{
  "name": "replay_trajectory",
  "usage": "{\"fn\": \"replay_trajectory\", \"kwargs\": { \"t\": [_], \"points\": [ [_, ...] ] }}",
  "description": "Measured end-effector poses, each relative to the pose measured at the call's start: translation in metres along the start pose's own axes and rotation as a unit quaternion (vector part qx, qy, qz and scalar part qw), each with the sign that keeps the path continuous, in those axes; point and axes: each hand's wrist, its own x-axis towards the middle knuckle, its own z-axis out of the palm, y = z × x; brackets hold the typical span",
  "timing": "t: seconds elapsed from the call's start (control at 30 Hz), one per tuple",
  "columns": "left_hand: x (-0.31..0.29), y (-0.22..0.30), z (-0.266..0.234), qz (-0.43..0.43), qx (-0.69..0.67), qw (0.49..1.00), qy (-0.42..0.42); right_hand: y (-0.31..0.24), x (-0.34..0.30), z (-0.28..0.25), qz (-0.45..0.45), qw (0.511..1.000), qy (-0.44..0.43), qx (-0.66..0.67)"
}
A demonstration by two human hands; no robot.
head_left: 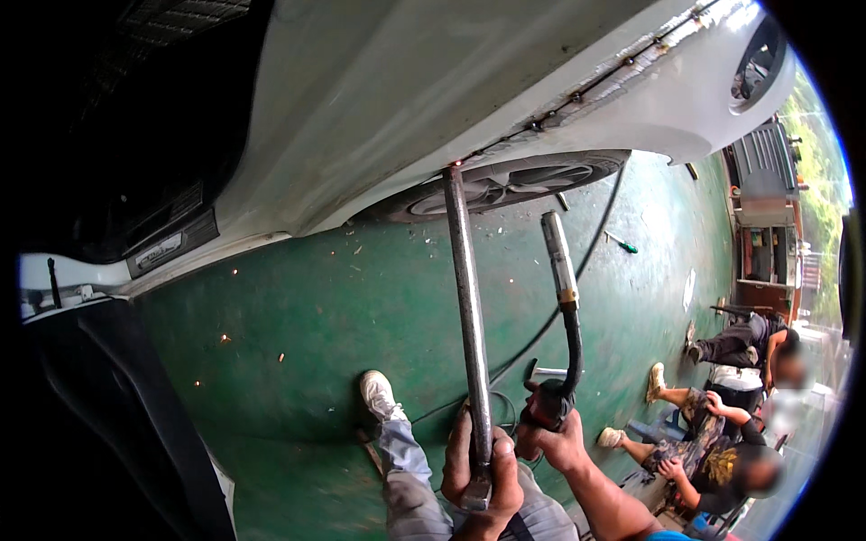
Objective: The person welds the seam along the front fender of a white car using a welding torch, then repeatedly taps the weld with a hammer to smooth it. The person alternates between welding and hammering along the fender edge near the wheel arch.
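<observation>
Gripping metal bar (467, 316) and torch (572, 329), both hands (505, 500) (561, 442) curl close together.

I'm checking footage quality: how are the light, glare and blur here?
Head view: the metal bar looks fairly sharp; the green floor carries pale glare near the wheel; the greenery at right is washed out; the car interior is nearly black; the seated people's heads are blurred.

Head-worn fisheye, downward, near fingers (458, 458)
</observation>
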Motion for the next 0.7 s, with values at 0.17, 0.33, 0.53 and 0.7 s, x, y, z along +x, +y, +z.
{"fn": "replay_trajectory", "kwargs": {
  "t": [0.17,0.33,0.53,0.7],
  "points": [
    [0.012,0.011,-0.027,-0.022,0.049,0.998,-0.038,0.017,0.010,0.006,0.052,0.990,-0.028,0.130],
    [0.019,0.008,-0.084,-0.061,0.009,0.998,-0.033,0.057,0.063,0.011,-0.039,0.981,0.091,0.167],
    [0.050,-0.065,-0.134,-0.127,0.119,0.985,-0.008,0.104,0.227,0.012,-0.003,0.963,0.181,0.198],
    [0.087,-0.149,-0.132,-0.155,0.164,0.974,-0.003,0.162,0.383,0.004,0.065,0.930,0.307,0.191]
  ]
}}
